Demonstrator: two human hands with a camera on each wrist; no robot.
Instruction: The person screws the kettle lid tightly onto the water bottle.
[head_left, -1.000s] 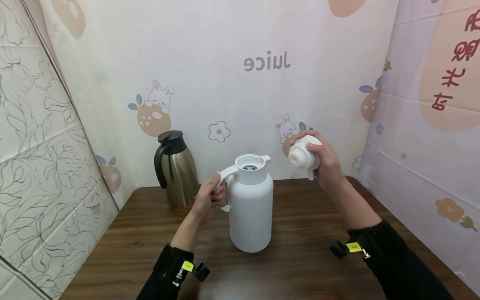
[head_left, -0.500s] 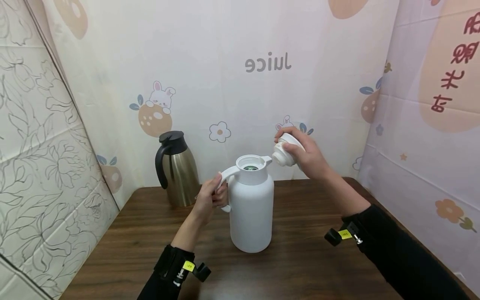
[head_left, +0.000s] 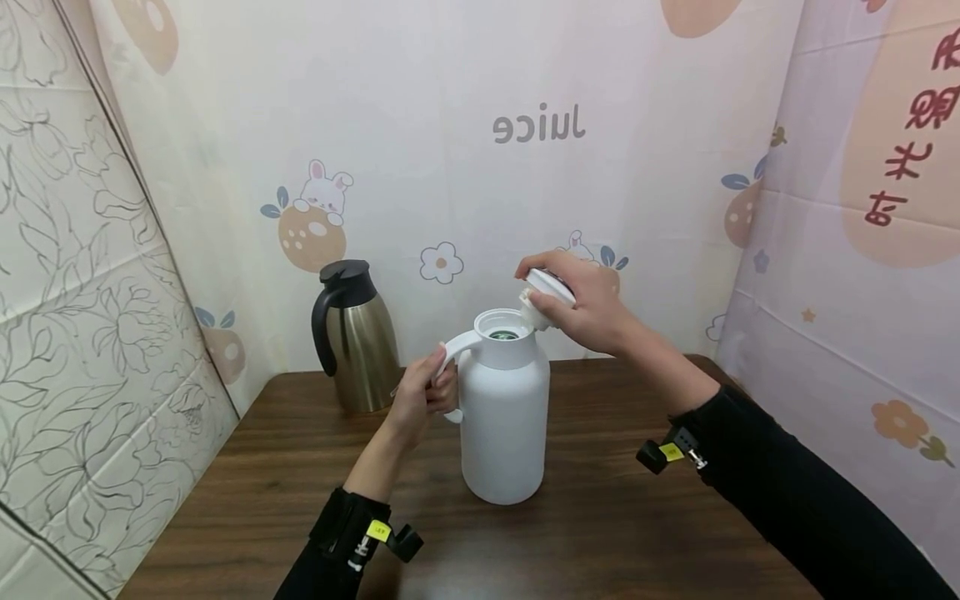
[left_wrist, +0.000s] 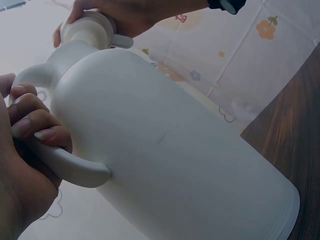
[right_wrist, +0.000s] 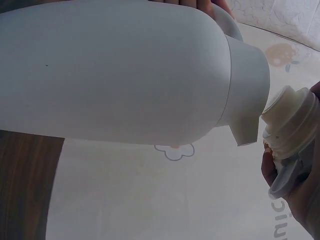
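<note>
Your left hand (head_left: 422,396) grips the curved handle (head_left: 461,342) of the smooth jug (head_left: 504,425). Your right hand (head_left: 596,308) holds the ridged stopper (right_wrist: 292,125) tilted near the rim (head_left: 487,317).

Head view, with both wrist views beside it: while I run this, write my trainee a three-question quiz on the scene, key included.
1. Which hand grips the handle of the white jug?
2. True or false: the stopper is seated in the jug's mouth.
3. What colour is the lid of the metal flask?
A) White
B) Black
C) Green

Key:
1. The left hand.
2. False: the right hand holds it outside the mouth, on the spout side.
3. B
</note>
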